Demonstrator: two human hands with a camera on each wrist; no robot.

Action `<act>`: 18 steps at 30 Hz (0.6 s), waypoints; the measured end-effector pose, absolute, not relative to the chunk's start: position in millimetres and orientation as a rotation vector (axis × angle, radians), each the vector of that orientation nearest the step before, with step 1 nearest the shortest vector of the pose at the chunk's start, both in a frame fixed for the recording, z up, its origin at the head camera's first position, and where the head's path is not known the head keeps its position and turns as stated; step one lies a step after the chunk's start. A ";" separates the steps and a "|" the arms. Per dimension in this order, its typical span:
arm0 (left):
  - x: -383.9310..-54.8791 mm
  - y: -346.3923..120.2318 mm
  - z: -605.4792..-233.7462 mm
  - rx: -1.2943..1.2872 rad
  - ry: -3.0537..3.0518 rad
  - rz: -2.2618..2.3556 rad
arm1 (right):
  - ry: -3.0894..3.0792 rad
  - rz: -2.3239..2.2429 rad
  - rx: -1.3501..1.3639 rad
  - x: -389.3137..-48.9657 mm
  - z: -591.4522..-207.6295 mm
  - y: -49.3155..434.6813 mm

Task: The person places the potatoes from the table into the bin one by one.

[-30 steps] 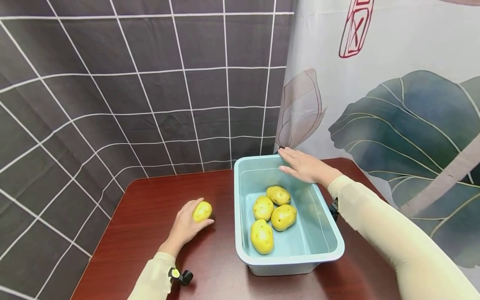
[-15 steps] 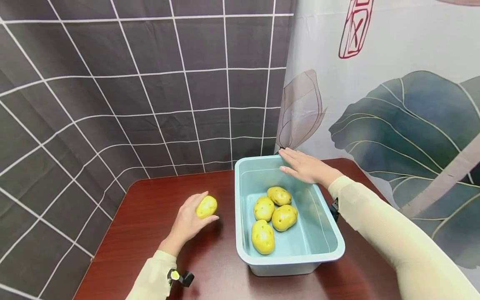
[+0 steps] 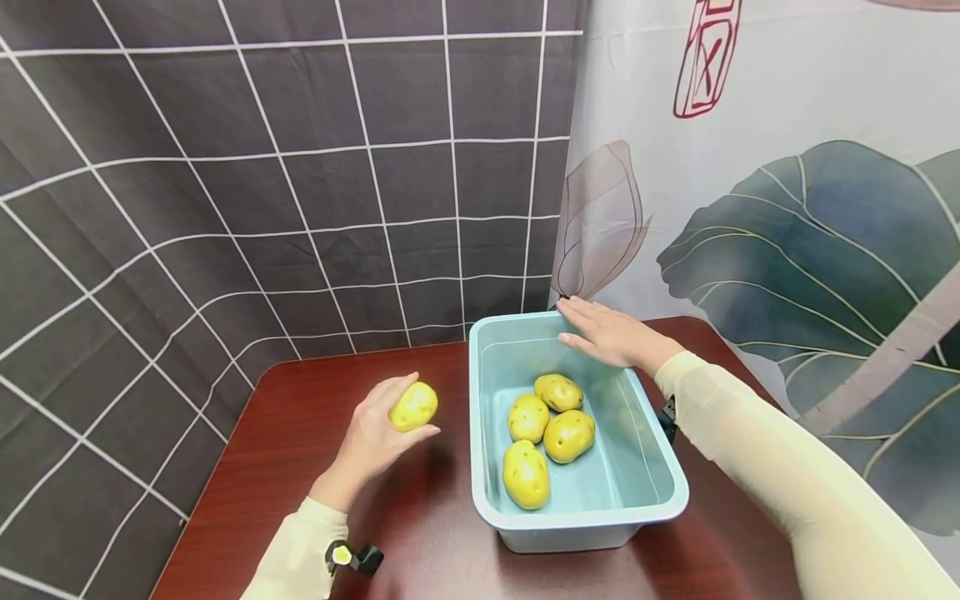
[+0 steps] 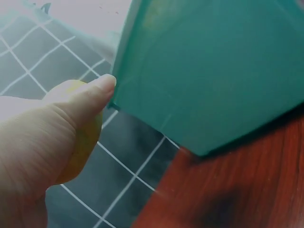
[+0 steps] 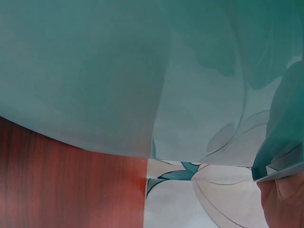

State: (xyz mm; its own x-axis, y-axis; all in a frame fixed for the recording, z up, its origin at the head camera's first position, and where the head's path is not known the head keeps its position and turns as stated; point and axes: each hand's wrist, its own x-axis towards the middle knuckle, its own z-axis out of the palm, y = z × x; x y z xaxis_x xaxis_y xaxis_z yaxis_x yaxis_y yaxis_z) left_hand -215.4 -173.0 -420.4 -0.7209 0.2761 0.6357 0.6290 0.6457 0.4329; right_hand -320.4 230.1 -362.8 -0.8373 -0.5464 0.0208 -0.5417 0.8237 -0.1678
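In the head view my left hand point(image 3: 377, 429) grips a yellow potato point(image 3: 414, 406) between thumb and fingers, held above the table to the left of the light blue plastic bin point(image 3: 581, 521). The left wrist view shows the same potato point(image 4: 85, 142) partly hidden behind the thumb, with the bin's outer wall point(image 4: 213, 80) close by. My right hand point(image 3: 611, 332) lies with straight fingers across the bin's far right rim. Inside the bin several yellow potatoes point(image 3: 568, 435) lie on the floor, grouped towards the left side.
The bin stands on a dark red-brown wooden table point(image 3: 300, 417). A dark grey curtain with a white grid point(image 3: 300, 192) hangs behind and to the left. At the right is a pale curtain with leaf prints point(image 3: 810, 250).
My left hand has lifted the potato up from the table and moved it slightly away from me and rightward. The right hand and the bin stay in place.
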 end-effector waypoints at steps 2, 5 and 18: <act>-214.1 -173.0 -414.8 -0.715 -2.332 -0.908 | 2.971 -0.261 -0.889 -320.5 -362.7 229.9; -212.2 -171.6 -405.0 -0.744 -2.327 -0.920 | 2.971 -0.255 -0.889 -320.4 -363.4 230.6; -210.6 -149.1 -359.3 -1.000 -2.368 -0.876 | 2.968 -0.246 -0.883 -319.2 -362.9 231.5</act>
State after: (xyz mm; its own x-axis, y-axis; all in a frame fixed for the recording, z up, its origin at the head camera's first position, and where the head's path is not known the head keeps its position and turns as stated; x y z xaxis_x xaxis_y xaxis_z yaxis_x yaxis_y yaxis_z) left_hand -210.6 -149.1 -359.3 -0.6514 0.4804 0.5873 0.7469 0.5421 0.3850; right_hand -319.2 231.5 -362.9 -0.8379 -0.5457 0.0110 -0.5401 0.8260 -0.1612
